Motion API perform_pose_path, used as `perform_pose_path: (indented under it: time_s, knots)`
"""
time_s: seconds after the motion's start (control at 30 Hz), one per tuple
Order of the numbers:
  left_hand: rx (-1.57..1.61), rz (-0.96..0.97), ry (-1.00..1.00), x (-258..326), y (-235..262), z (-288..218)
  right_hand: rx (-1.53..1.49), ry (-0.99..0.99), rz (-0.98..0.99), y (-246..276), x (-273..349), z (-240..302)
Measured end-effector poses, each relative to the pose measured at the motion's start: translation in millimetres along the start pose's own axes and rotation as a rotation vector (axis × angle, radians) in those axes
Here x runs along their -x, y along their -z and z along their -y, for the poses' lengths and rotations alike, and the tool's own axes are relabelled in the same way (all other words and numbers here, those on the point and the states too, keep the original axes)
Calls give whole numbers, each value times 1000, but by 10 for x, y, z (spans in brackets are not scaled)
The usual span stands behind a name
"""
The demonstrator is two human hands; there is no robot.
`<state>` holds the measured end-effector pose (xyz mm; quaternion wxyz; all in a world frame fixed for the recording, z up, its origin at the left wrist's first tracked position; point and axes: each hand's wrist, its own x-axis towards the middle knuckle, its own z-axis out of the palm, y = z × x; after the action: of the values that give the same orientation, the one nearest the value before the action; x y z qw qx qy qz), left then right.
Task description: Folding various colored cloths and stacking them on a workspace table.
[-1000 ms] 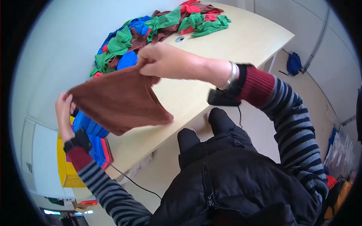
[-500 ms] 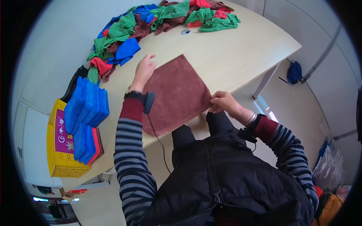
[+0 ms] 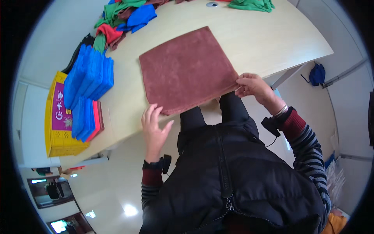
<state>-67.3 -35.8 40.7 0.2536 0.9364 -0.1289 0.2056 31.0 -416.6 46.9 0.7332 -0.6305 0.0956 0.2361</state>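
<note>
Brown stitched-edge cloth (image 3: 187,70) lay flat on pale table (image 3: 280,41), along near edge; your right hand (image 3: 254,89) pinched its right corner; your left hand (image 3: 154,130), fingers spread wide, at near left corner

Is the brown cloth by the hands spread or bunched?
Spread: the cloth lies flat on the table, corners apart. Whether it is doubled, I cannot tell.
</note>
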Motion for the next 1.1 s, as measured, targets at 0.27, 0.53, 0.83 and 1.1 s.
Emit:
perform_pose_path:
  time_s: [0.27,0.53,0.83,1.1]
  knots:
    - [-221,-61,-68,-103,-261,69,-102,53,47,-114,34,151]
    - [-364,-167,-138,-80,-104,309,-95,48,65,-55,105,115]
    - [-155,-127,47,98,106,421,608,221,-219,78,224,45]
    - [-215,-22,-27,65,122,298,974,933,10,-737,58,76]
